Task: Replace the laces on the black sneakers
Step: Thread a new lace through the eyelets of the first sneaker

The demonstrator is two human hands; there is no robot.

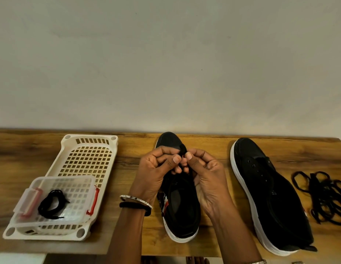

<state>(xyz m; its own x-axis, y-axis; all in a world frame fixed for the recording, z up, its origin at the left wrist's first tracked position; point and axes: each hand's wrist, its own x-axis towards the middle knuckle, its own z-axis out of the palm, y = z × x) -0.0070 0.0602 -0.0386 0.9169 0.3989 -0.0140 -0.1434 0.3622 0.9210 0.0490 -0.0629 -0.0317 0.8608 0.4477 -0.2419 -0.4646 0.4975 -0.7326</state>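
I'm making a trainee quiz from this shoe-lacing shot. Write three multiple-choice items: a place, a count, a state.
1. Where is the spare lace?
A. in the clear box in the white basket
B. on a chair
C. on the floor

2. How many sneakers stand on the table?
A. one
B. two
C. three

3. The left hand and right hand:
A. lie flat
B. pinch a lace over the middle sneaker
C. lift the basket

Answers: 1 A, the coil lies inside the box; 2 B, the middle sneaker and right sneaker; 3 B, both thumbs close on the lace.
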